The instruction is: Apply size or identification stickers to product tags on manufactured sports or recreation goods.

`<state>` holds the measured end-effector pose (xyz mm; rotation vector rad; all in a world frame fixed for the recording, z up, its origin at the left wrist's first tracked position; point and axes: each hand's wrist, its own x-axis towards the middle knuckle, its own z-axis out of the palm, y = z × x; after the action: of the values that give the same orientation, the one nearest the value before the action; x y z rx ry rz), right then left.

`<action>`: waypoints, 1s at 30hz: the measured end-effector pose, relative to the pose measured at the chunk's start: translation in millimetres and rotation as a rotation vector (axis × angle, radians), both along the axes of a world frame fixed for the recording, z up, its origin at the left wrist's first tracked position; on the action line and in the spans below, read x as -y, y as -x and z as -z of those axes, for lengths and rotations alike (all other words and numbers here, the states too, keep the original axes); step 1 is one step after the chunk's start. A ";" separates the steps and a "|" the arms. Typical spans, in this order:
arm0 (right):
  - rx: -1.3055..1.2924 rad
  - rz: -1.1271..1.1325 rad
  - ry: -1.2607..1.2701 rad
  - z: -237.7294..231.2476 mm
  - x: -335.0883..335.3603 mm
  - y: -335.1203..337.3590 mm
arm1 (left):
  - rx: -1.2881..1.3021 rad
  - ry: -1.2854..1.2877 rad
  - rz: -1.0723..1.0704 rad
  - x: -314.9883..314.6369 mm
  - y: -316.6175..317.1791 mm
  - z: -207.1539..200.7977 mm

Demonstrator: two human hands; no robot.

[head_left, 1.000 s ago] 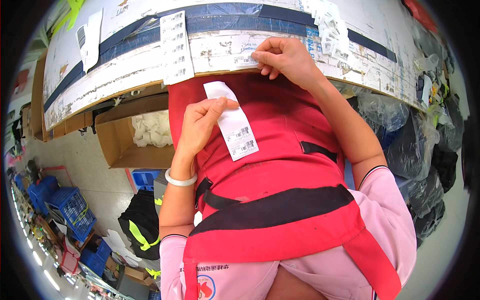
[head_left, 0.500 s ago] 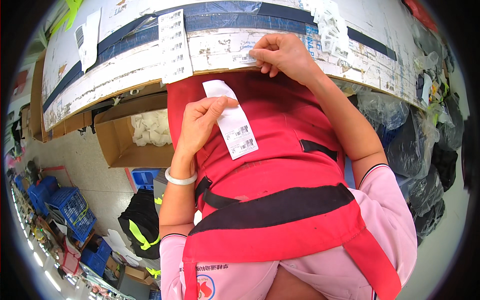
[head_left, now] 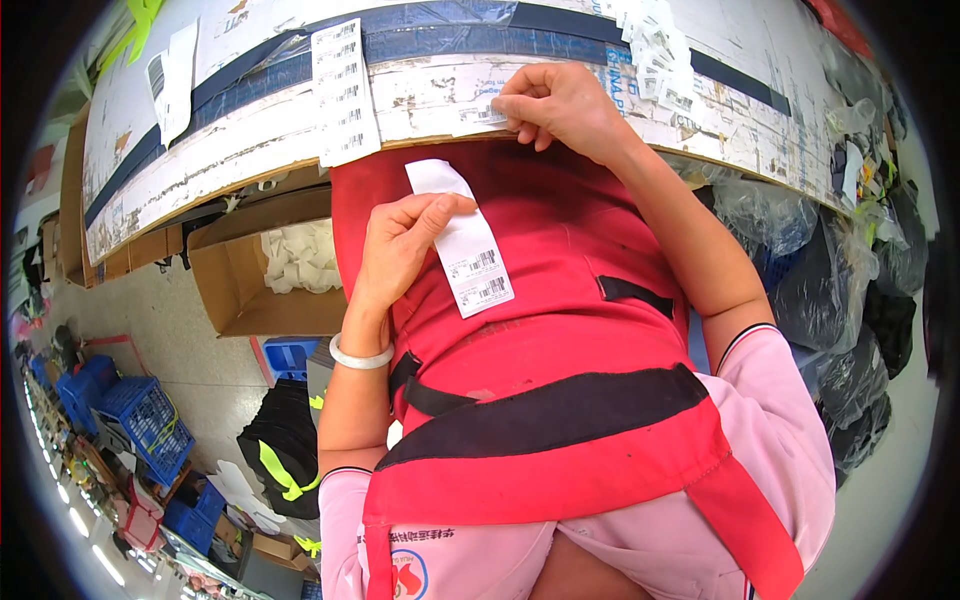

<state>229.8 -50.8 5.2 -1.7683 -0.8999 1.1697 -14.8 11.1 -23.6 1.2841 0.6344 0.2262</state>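
My left hand (head_left: 403,245) pinches a white strip of barcode labels (head_left: 478,275) between thumb and fingers, over the red apron on my lap. Two printed labels show at the strip's lower end. At the table's near edge, my right hand (head_left: 565,108) is closed, thumb and index finger pinched on a small white label (head_left: 480,117) lying on the tabletop. Left of it, a longer sheet of barcode labels (head_left: 345,95) lies flat and reaches the table edge. Farther right sits a heap of small cut labels (head_left: 658,60).
The table (head_left: 430,85) is topped with worn white cardboard and dark tape. Another white strip (head_left: 177,85) lies at its far left. Below stands a cardboard box (head_left: 260,312) with white scraps. Blue crates (head_left: 148,425) are at lower left, plastic-bagged goods (head_left: 815,285) at right.
Both hands keep nearly the same pose and hold. The right hand and its label appear very slightly farther left, as does the whole table in the picture.
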 end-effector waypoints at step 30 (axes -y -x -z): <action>0.604 0.418 0.035 -7.9 120.8 -118.2 | 0.150 0.219 -0.056 9.5 11.1 -20.3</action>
<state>348.0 -171.5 13.1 -2.2492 -0.7796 0.3848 -26.0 1.6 -3.3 1.0299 0.5511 0.2889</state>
